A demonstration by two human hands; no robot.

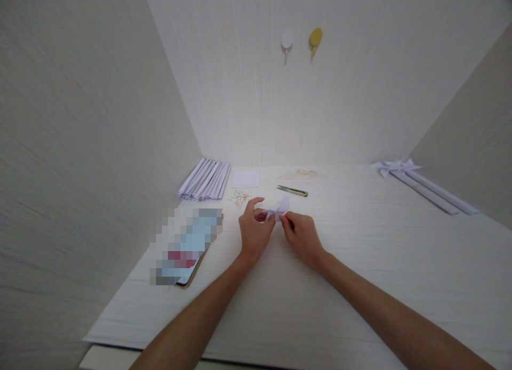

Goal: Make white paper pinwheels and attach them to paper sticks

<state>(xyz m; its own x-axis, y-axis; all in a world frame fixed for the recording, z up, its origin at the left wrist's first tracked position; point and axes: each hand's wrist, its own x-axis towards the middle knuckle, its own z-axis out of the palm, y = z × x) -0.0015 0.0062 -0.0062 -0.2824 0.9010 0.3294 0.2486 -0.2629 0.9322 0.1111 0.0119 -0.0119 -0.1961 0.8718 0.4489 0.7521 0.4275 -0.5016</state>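
Note:
My left hand [256, 231] is closed with thumb and fingers around one side of a piece of folded white paper [283, 203]. The fingertips of my right hand [303, 235] pinch the same paper at its lower right edge. The paper stands up in a pointed flap above my fingers, and its lower part is partly hidden by them. Just beyond the hands lies a small cutting tool with two pointed blades and a yellowish handle [294, 191]. Left of it is a little pile of white and tan bits [240, 198], too small to name.
A bundle of white paper rolls [206, 179] lies at the back left, beside a flat white sheet [245, 178]. Thin tan loops [306, 173] lie near the back wall. A blurred-out phone-like object [196, 247] is at left. Folded paper [398, 167] and long paper strips [436, 191] lie right.

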